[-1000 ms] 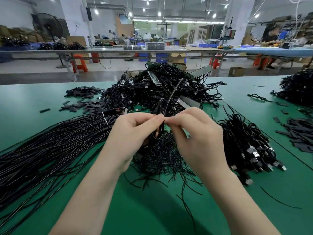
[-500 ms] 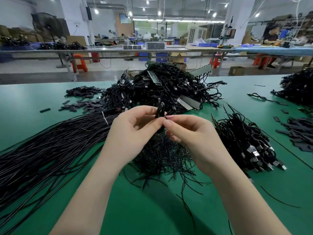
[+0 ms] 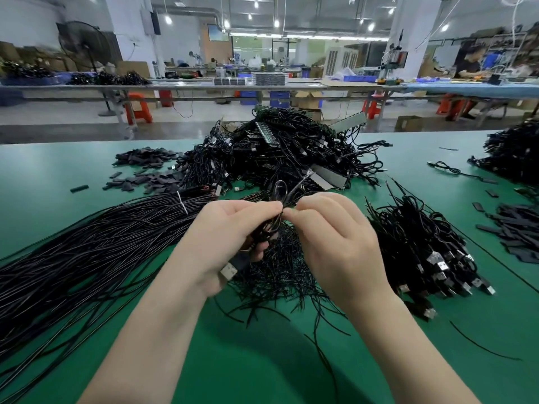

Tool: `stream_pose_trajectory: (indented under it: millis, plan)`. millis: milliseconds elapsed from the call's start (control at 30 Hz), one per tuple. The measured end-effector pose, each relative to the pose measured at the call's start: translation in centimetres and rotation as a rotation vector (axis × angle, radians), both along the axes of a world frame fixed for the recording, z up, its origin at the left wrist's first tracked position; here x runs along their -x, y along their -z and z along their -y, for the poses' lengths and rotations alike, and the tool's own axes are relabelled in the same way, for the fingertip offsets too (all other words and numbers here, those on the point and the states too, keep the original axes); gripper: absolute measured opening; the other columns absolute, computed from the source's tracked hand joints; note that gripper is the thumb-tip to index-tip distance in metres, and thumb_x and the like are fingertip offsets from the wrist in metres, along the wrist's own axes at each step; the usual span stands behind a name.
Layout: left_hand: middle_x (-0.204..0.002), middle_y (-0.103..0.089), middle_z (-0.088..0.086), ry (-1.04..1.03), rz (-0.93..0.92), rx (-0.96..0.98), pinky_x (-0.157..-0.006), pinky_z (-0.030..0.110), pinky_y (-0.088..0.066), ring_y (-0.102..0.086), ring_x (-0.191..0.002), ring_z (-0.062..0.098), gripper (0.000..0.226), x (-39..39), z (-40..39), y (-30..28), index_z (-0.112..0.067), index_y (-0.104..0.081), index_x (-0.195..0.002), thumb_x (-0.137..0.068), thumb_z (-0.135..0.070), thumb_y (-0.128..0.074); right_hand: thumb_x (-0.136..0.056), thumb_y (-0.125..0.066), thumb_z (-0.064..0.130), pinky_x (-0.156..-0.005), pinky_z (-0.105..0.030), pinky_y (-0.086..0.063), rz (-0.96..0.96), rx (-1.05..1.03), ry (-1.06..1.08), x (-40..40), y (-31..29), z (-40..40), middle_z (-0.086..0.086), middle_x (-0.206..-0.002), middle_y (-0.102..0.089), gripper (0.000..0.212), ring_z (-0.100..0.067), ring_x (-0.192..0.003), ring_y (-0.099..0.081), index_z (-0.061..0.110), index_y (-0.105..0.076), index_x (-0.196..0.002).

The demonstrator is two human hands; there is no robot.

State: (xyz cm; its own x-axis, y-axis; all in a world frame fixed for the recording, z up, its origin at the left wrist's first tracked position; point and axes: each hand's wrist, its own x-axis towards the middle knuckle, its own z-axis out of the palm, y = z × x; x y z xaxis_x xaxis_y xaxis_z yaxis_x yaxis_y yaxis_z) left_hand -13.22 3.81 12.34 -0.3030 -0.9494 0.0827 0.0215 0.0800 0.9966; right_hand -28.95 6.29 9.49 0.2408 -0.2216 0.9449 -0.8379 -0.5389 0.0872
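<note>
Both hands meet above the near tie pile (image 3: 280, 275): our left hand (image 3: 233, 231) grips the coiled cable (image 3: 279, 190) so its loops hold together. Our right hand (image 3: 335, 240) pinches its middle, probably twisting one on.

Ceiling lights (image 3: 276, 23) are glowing over the grey floor (image 3: 49, 113); long benches (image 3: 180, 88), orange stools (image 3: 139, 109) and a far-left fan (image 3: 84, 42) are standing there.

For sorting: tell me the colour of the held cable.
The cable is black, clearest in the head view.
</note>
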Motion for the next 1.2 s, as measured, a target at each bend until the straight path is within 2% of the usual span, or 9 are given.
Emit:
stream_pose_trajectory:
  millis: [100, 200, 267, 633, 900, 967, 1067, 1133, 1200]
  plan:
    - [-0.061, -0.067, -0.005, -0.076, 0.087, 0.186, -0.048, 0.014, -0.045, -0.057, -0.05, 0.005, 0.015, -0.2, 0.4, 0.4, -0.022, -0.078, -0.073, -0.084, -0.031, -0.073, -0.087, -0.067, -0.001, -0.079, -0.026, -0.051, 0.222, -0.187, -0.068, 0.0, 0.2, 0.2, -0.004, -0.089, -0.071, 0.01, -0.018, -0.084, -0.065, 0.005, -0.074, -0.092]
    - [-0.081, -0.075, -0.01, -0.149, 0.099, 0.383, -0.069, 0.015, -0.052, -0.068, -0.074, 0.002, 0.011, -0.3, 0.6, 0.4, -0.033, -0.077, -0.092, -0.084, -0.027, -0.075, -0.091, -0.066, 0.019, -0.069, -0.02, -0.053, 0.859, -0.772, -0.446, -0.1, -0.6, 0.0, 0.003, -0.087, -0.074, 0.011, -0.007, -0.078, -0.067, 0.021, -0.077, -0.094]
    - [-0.088, -0.075, -0.014, -0.147, 0.158, 0.452, -0.076, 0.015, -0.053, -0.069, -0.083, 0.0, 0.017, -0.3, 0.4, 0.3, -0.031, -0.077, -0.098, -0.082, -0.025, -0.076, -0.085, -0.069, 0.039, -0.064, -0.019, -0.052, 1.027, -0.983, -0.615, 0.2, -0.9, -0.1, -0.001, -0.081, -0.074, 0.019, -0.009, -0.072, -0.067, 0.022, -0.079, -0.085]
    - [-0.085, -0.075, -0.016, -0.029, 0.187, 0.515, -0.075, 0.015, -0.053, -0.07, -0.083, 0.003, 0.017, -0.8, 0.1, -0.4, -0.041, -0.077, -0.088, -0.073, -0.031, -0.078, -0.072, -0.078, 0.021, -0.062, -0.016, -0.049, 0.959, -0.93, -0.726, 0.8, -1.1, -0.4, 0.003, -0.072, -0.072, 0.006, -0.005, -0.065, -0.062, 0.02, -0.078, -0.079]
    - [-0.068, -0.071, -0.002, 0.067, -0.021, -0.051, -0.053, 0.017, -0.05, -0.064, -0.058, 0.007, 0.024, 0.2, 0.4, 0.4, -0.022, -0.08, -0.077, -0.061, -0.04, -0.077, -0.091, -0.059, -0.005, -0.08, -0.031, -0.051, 0.009, 0.015, -0.016, 0.7, 1.1, 0.7, -0.014, -0.083, -0.07, 0.016, -0.03, -0.077, -0.065, -0.004, -0.074, -0.086]
    - [-0.071, -0.073, -0.001, 0.036, -0.045, -0.025, -0.054, 0.016, -0.05, -0.065, -0.06, 0.007, 0.023, 0.2, 0.7, 0.7, -0.022, -0.08, -0.082, -0.065, -0.037, -0.078, -0.088, -0.065, -0.004, -0.082, -0.028, -0.051, 0.1, -0.046, -0.027, 0.7, 1.2, 0.8, -0.009, -0.088, -0.071, 0.011, -0.024, -0.082, -0.065, 0.001, -0.075, -0.092]
    - [-0.082, -0.076, -0.004, -0.086, -0.046, 0.177, -0.069, 0.017, -0.054, -0.071, -0.076, 0.007, 0.012, 0.3, 0.7, 0.9, -0.029, -0.077, -0.085, -0.074, -0.024, -0.079, -0.091, -0.064, 0.005, -0.075, -0.022, -0.054, 0.594, -0.528, -0.24, 0.1, 0.7, 0.4, 0.006, -0.089, -0.073, 0.023, -0.007, -0.08, -0.067, 0.021, -0.072, -0.106]
    - [-0.087, -0.076, -0.012, -0.124, 0.013, 0.34, -0.073, 0.012, -0.052, -0.07, -0.083, 0.001, 0.021, 0.4, 0.7, 1.0, -0.033, -0.074, -0.086, -0.08, -0.013, -0.077, -0.094, -0.062, 0.015, -0.065, -0.021, -0.054, 0.962, -0.839, -0.487, -0.2, 0.3, 0.4, 0.001, -0.08, -0.074, 0.018, -0.008, -0.071, -0.067, 0.025, -0.076, -0.095]
    - [-0.089, -0.075, -0.017, -0.114, 0.057, 0.429, -0.073, 0.009, -0.05, -0.07, -0.084, -0.002, 0.025, 0.4, 0.8, 1.0, -0.031, -0.072, -0.091, -0.081, -0.009, -0.076, -0.091, -0.067, 0.026, -0.06, -0.018, -0.051, 1.046, -0.925, -0.54, 0.0, 0.2, 0.5, 0.002, -0.072, -0.071, 0.015, -0.008, -0.067, -0.063, 0.022, -0.079, -0.082]
